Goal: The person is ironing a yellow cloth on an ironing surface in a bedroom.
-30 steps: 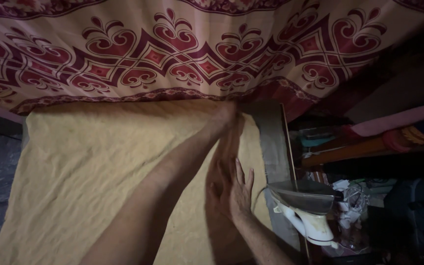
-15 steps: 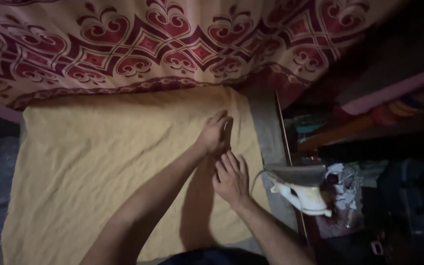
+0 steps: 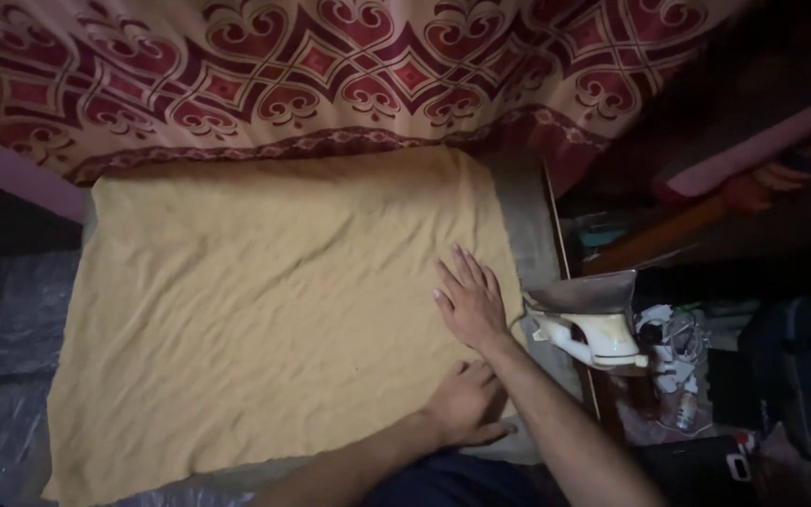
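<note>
Both grips lie flat and spread, clamping nothing: the right hand (image 3: 469, 302) presses the yellow cloth (image 3: 265, 300) near its right edge, iron (image 3: 586, 324) just beside it, left hand (image 3: 466, 406) nearer the hem

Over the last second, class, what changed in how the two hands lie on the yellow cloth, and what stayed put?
The left hand drew back from the cloth's far edge to its near edge, close to the body. The right hand stayed flat on the yellow cloth, fingers spread. Neither hand took hold of anything. The iron stayed standing at the right, and the patterned red fabric stayed beyond the cloth.
</note>
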